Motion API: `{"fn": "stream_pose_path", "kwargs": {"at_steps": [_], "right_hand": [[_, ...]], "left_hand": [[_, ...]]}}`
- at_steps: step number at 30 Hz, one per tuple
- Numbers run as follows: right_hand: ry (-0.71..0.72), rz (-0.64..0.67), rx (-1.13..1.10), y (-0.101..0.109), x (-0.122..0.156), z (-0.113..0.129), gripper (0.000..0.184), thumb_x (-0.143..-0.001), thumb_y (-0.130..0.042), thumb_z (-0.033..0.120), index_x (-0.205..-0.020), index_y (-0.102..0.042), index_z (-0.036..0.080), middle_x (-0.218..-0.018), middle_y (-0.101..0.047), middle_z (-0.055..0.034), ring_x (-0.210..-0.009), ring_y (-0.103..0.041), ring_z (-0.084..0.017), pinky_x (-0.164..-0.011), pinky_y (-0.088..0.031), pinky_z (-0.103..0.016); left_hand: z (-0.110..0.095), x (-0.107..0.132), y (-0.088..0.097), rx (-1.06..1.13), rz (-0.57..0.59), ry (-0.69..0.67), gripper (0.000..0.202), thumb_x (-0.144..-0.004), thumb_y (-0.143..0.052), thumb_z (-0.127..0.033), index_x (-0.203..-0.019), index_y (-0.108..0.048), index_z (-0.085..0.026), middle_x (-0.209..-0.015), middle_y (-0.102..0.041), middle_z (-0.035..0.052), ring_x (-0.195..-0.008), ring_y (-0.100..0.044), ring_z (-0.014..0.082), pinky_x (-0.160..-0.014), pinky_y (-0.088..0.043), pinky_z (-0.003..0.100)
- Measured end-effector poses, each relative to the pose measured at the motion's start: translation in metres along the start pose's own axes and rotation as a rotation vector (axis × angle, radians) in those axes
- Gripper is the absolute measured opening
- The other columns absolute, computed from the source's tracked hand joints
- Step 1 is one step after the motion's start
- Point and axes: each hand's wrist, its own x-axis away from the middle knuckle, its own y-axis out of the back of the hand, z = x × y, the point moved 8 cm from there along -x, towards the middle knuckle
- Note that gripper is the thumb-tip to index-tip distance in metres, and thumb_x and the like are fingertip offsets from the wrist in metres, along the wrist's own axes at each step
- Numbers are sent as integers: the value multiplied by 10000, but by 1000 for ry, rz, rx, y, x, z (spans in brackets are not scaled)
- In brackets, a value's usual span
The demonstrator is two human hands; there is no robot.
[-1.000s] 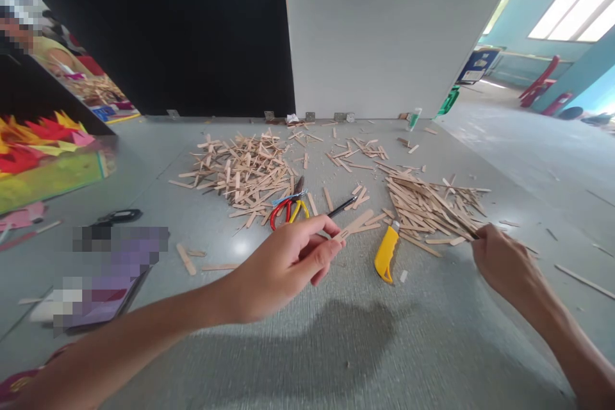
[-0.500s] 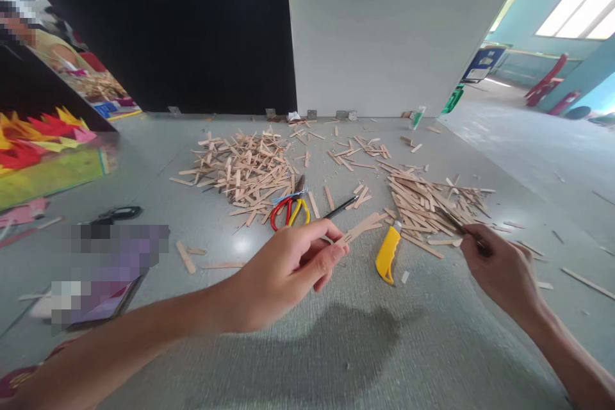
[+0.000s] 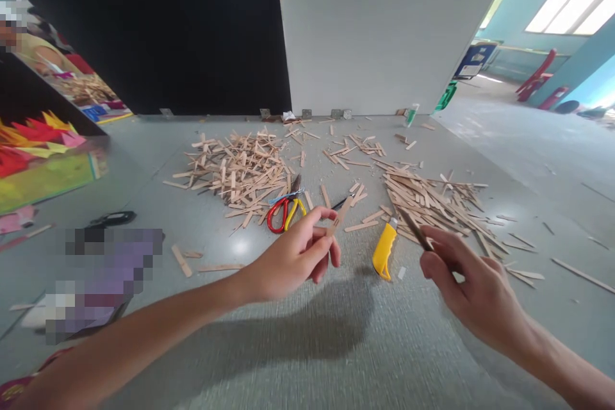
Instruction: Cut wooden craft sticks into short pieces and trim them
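Between thumb and forefinger of the left hand [image 3: 294,261], held by a pinch: one flat wooden stick [image 3: 341,213], slanting up and away from the fingertips, with small dark marks near the held end. Beneath this pinch, the other fingers loosely curled. In the right hand [image 3: 475,285], also a pinch, of thumb against forefinger, around a slim dark tool [image 3: 414,229] of a kind not possible to tell, with the tip directed forward and leftward from the fingers, at the near edge of a pile of sticks [image 3: 427,195]. Between the fingers of both hands, on the gray surface [image 3: 408,359], a yellow cutter [image 3: 384,250], apart from each. Just beyond the left fingers, pliers [image 3: 285,210] with red and yellow handles, and a black pen [image 3: 340,203], partly behind the held stick. Farther forward, a second heap of sticks [image 3: 240,170].
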Motion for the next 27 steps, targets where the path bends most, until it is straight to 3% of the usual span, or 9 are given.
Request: {"fn": "stream_pose_path", "kwargs": {"at_steps": [4,7,10,16,27], "right_hand": [[198,-41,23,-2,7,45,442,-1089,-506,84,-1487,-596,254,-880,-842,7,-502,-680,-88,-540,-555,-194],[279,0,3,-8,20,59,634,-1099,-489,56,-1695,-411,259,-896,-839,-4,-562,-720,-116,-530,-561,-236],[293,35,11,-13,30,61,678,-1124,-471,71,-1751,-292,255,-823,-814,-9,-567,-727,-134,-482,-536,-262],[261,60,4,-15,35,61,658,-1134,-487,99,-1746,-296,248,-801,-811,-22,-611,-756,-152,-490,-559,-261],[263,44,-19,-13,35,59,652,-1141,-476,95,-1747,-288,245,-749,-787,-11,-571,-742,-141,-475,-541,-255]], "left_hand": [[-7,15,-10,15,-14,-34,415,-1090,-505,-416,-1431,-413,-197,-847,-648,-24,-551,-517,95,-515,-400,234],[-8,24,-21,6,24,-20,401,-1105,-488,-426,-1423,-427,-190,-817,-650,-24,-517,-483,84,-490,-395,220],[-10,30,-26,-16,45,-15,391,-1096,-513,-392,-1425,-419,-203,-809,-659,-26,-507,-458,75,-480,-389,204],[-16,36,-31,-78,64,-26,356,-1064,-536,-305,-1398,-441,-225,-801,-664,-42,-472,-453,60,-465,-376,198],[-16,37,-33,-82,26,20,368,-1038,-548,-303,-1382,-450,-217,-775,-664,-48,-456,-445,63,-452,-365,197]]}}
